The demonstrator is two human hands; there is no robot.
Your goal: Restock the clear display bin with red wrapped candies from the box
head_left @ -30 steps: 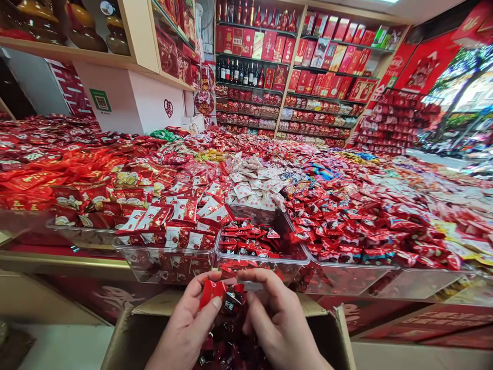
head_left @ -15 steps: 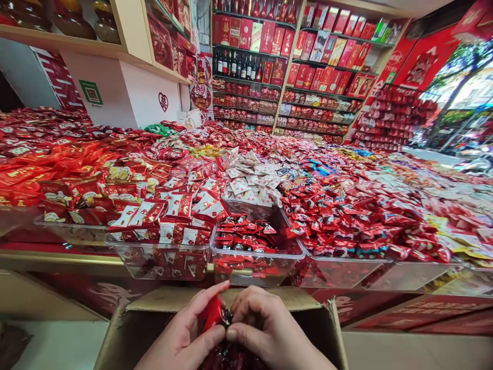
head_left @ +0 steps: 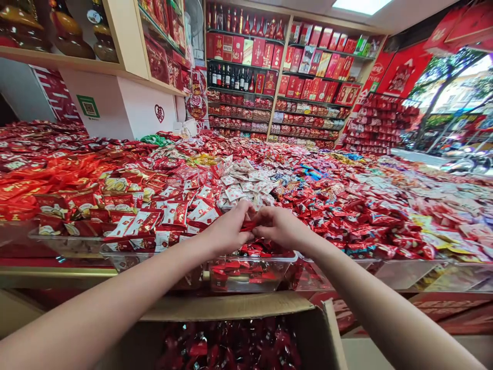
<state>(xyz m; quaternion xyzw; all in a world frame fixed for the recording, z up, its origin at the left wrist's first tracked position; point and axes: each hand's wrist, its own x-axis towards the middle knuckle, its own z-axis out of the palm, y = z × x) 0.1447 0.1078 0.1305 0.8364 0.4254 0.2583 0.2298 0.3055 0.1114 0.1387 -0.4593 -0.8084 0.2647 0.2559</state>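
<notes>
Both arms reach forward over a clear plastic bin [head_left: 250,272] part-filled with red-wrapped candies [head_left: 256,250]. My left hand [head_left: 230,228] and my right hand [head_left: 279,226] meet above it, fingers curled together around a bit of red wrapper, a red-wrapped candy [head_left: 249,226] mostly hidden by the fingers. Below my arms stands an open cardboard box [head_left: 231,307] with many dark red wrapped candies [head_left: 231,347] in it.
Left of the bin is another clear bin [head_left: 133,259] heaped with red-and-white packets. White packets [head_left: 248,182] lie behind, and piled red candies [head_left: 346,221] fill bins to the right. Shelves with bottles and red boxes [head_left: 244,49] line the back wall.
My hands have moved forward and up from over the cardboard box to above the plastic bin, with red wrapper still between them. The box's contents now show. The view has tilted slightly up.
</notes>
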